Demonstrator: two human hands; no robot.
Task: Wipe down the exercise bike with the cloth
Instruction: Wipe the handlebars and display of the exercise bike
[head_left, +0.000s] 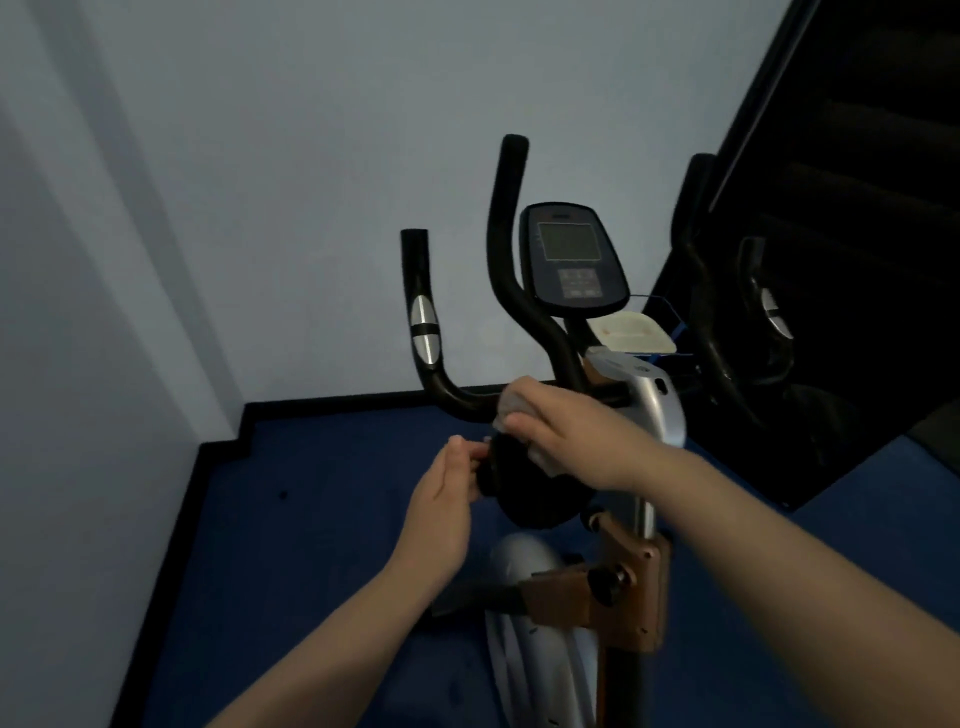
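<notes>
I see the exercise bike (649, 410) standing on the blue floor (311, 519); my right hand (566, 426) presses the grey cloth (511, 402) against its handlebar stem, my left hand (447, 499) pinches the black seat (519, 483)

Handlebars (506, 249): matt black, foam-like covering, with polished metal sensor plates (425, 330). Console (571, 260): smooth dark plastic. Frame post (660, 410): satin silver finish. Cloth (511, 402): soft grey fabric.

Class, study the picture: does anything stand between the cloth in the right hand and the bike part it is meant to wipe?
Nothing visible: the right hand presses the cloth directly onto the handlebar.
</notes>
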